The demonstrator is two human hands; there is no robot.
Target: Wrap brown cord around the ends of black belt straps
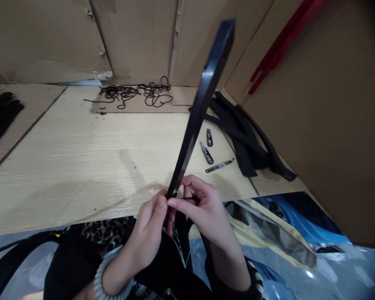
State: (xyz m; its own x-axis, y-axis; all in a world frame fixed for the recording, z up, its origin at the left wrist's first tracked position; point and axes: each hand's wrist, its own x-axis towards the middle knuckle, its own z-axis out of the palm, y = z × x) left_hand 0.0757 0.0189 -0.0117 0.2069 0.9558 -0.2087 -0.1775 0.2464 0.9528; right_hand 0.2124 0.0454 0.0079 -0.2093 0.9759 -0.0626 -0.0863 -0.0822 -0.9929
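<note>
A long, glossy black strip (200, 96) rises at a slant from my hands, its far end above the table. Around its lower end my left hand (150, 223) is closed, thumb on top. My right hand (203, 208) is closed beside it, thumb and fingers pinched at the strip's lower part. A short dark piece shows between the right fingers, too small to name. Beyond my right hand lie two thread snips, one with dark blades (209, 137) and one with silver blades (206, 152), and a narrow pointed blade (219, 166).
Tangled dark cord (134, 92) lies along the back of the table (81, 154). Several flat black strips (243, 137) are piled at the right, and a dark bundle (1, 114) sits at the far left. Cardboard walls (137, 37) stand behind; a red strap (281, 41) hangs at the right.
</note>
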